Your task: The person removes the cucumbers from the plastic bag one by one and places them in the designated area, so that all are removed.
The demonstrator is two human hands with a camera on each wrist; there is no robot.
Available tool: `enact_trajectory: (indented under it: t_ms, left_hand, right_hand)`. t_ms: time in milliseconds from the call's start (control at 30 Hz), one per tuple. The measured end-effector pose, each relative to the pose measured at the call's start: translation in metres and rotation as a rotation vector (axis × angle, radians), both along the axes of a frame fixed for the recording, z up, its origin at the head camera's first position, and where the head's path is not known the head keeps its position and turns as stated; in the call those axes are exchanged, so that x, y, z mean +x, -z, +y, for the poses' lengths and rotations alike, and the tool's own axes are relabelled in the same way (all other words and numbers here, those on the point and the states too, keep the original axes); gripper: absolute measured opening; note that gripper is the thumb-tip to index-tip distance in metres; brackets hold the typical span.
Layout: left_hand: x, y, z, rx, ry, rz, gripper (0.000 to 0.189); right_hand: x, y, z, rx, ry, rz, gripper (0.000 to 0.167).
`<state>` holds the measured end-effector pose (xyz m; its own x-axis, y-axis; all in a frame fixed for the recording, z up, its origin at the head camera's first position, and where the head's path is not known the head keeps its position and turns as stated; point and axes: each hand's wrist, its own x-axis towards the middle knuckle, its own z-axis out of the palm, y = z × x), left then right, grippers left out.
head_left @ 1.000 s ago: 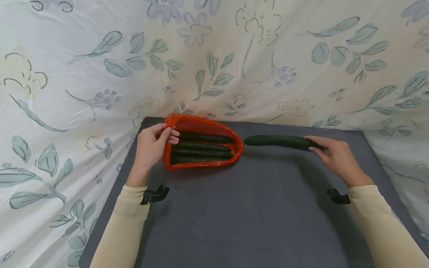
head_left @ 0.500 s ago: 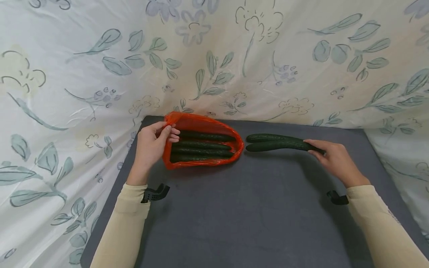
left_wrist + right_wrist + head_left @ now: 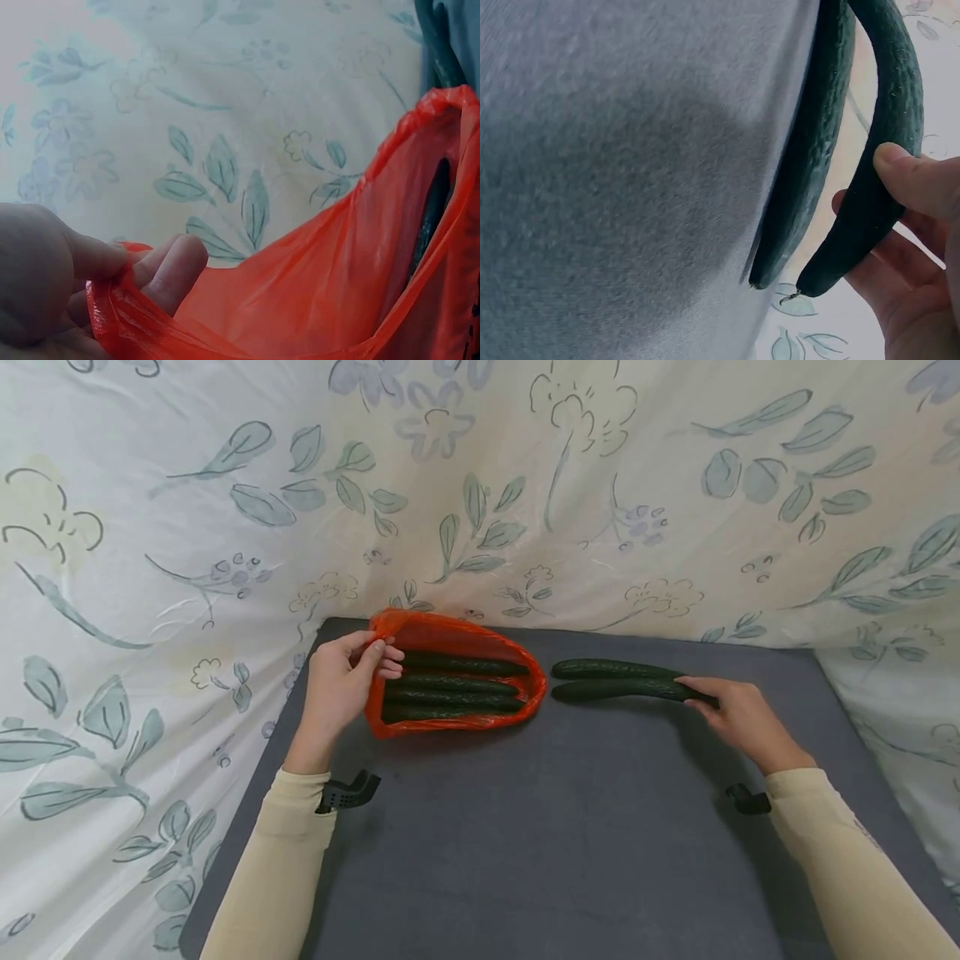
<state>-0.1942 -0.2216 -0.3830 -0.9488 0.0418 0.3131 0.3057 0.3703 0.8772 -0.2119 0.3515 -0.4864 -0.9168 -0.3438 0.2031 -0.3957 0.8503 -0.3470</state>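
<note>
Bag [image 3: 457, 639] — glossy plastic; tabletop [image 3: 540, 835] — matt.

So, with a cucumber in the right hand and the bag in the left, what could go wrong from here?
The left hand pinches just the edge of the thin-looking red bag, so it might slip or tear. The right hand grips the held cucumber near one end, so its far end might knock the loose cucumber beside it.

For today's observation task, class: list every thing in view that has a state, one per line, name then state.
Orange bag: mouth open
Bagged cucumbers: lying side by side
Held cucumber: gripped near one end
Loose cucumber: lying on the table
Left hand: pinching the bag's rim
Right hand: gripping
Patterned sheet: creased
</note>
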Motion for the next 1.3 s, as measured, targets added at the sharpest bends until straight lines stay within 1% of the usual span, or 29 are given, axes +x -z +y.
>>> enact_trajectory:
  t_ms: [233,333,533,633,800,933,1100,1300]
  left_hand:
    - [0.000,0.000,-0.002,-0.016,-0.019,0.005,0.025]
    - [0.000,0.000,-0.002,-0.010,-0.016,0.003,0.025]
    - [0.001,-0.001,-0.001,-0.011,-0.015,0.004,0.024]
    - [0.001,-0.001,-0.001,-0.007,-0.016,0.004,0.024]
    - [0.001,-0.001,0.000,0.002,-0.006,0.004,0.025]
    - [0.001,0.001,-0.001,-0.009,-0.013,0.008,0.024]
    - [0.002,0.001,-0.002,-0.020,-0.014,0.020,0.022]
    - [0.001,0.000,-0.001,-0.022,-0.015,0.022,0.022]
  right_hand:
    - [-0.006,0.010,0.003,0.048,0.016,-0.059,0.050]
    - [-0.006,0.014,0.003,0.061,0.033,-0.073,0.047]
    - [-0.004,0.021,0.003,0.075,0.038,-0.090,0.044]
    - [-0.005,0.022,0.002,0.088,0.040,-0.094,0.044]
    - [-0.008,0.023,0.001,0.109,0.037,-0.077,0.043]
    - [-0.010,0.026,0.003,0.117,0.038,-0.074,0.043]
    - [-0.010,0.030,0.005,0.125,0.027,-0.078,0.044]
    - [-0.009,0.029,0.003,0.128,0.035,-0.104,0.044]
